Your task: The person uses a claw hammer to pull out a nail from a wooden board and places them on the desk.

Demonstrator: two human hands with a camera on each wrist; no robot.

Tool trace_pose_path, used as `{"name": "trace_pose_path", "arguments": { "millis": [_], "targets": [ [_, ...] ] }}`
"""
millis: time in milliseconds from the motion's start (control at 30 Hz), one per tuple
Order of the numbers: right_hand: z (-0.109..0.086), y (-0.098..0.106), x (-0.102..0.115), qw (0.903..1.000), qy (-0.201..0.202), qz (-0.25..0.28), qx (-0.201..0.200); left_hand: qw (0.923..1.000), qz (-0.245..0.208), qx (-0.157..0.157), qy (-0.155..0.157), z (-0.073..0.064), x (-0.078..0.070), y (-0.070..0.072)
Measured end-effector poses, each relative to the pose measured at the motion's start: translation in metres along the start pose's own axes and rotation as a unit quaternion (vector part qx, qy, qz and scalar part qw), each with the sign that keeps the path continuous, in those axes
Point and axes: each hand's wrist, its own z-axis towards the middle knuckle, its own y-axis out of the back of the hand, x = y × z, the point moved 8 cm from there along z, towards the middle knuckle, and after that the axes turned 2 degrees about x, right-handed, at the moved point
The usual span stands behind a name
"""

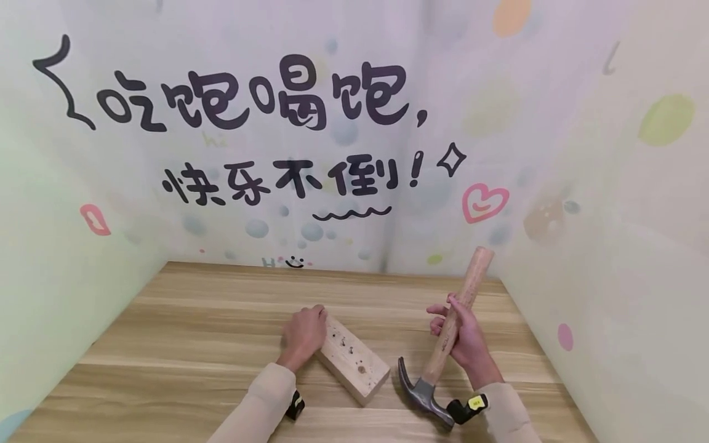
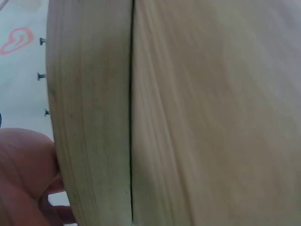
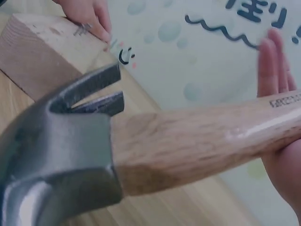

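A light wooden block lies aslant on the table, and my left hand grips its far end. Several short nails stick up from the block's top face, seen edge-on in the left wrist view. To the right of the block, my right hand holds a claw hammer by its wooden handle. The thumb lies over the handle, while other fingers stand fairly straight. The hammer's head points down toward me, its claw turned toward the block and apart from it.
The wood-grain table runs back to a printed wall sheet with dark lettering and coloured shapes. Pale side walls stand at left and right. Each wrist wears a small black camera on a strap.
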Motion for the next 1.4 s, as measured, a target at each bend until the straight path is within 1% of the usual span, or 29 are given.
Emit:
{"name": "trace_pose_path", "arguments": {
  "millis": [133, 200, 333, 467, 533, 700, 800, 900, 1033, 1200, 1300, 1400],
  "targets": [
    [0.000, -0.013, 0.004, 0.9992, 0.024, -0.021, 0.024, 0.9994, -0.009, 0.031, 0.015, -0.003, -0.002, -0.007],
    [0.000, -0.019, 0.006, 0.9983, 0.033, -0.027, 0.040, 0.9985, -0.020, 0.046, 0.024, -0.003, -0.002, -0.012],
    [-0.001, -0.030, 0.008, 0.9958, 0.040, -0.036, 0.074, 0.9965, -0.049, 0.060, 0.030, -0.001, -0.002, -0.020],
    [-0.002, -0.043, 0.008, 0.9916, 0.040, -0.038, 0.117, 0.9946, -0.070, 0.073, 0.025, 0.003, -0.003, -0.027],
    [-0.003, -0.048, 0.008, 0.9902, 0.039, -0.038, 0.128, 0.9937, -0.077, 0.078, 0.022, 0.005, -0.004, -0.030],
    [-0.004, -0.058, 0.007, 0.9887, 0.036, -0.050, 0.137, 0.9932, -0.078, 0.085, 0.012, 0.008, -0.011, -0.033],
    [-0.004, -0.063, 0.006, 0.9879, 0.028, -0.067, 0.137, 0.9931, -0.078, 0.088, 0.003, 0.009, -0.016, -0.034],
    [-0.003, -0.071, 0.006, 0.9850, 0.025, -0.091, 0.144, 0.9927, -0.082, 0.088, -0.011, 0.010, -0.022, -0.034],
    [0.002, -0.085, 0.007, 0.9764, 0.019, -0.148, 0.156, 0.9913, -0.088, 0.093, -0.032, 0.012, -0.027, -0.037],
    [0.014, -0.107, 0.006, 0.9633, -0.005, -0.222, 0.151, 0.9887, -0.094, 0.105, -0.051, 0.017, -0.033, -0.044],
    [0.024, -0.120, 0.000, 0.9559, -0.039, -0.256, 0.140, 0.9865, -0.098, 0.111, -0.069, 0.019, -0.040, -0.046],
    [0.034, -0.131, -0.009, 0.9450, -0.087, -0.290, 0.124, 0.9846, -0.100, 0.118, -0.083, 0.020, -0.046, -0.047]
  ]
}}
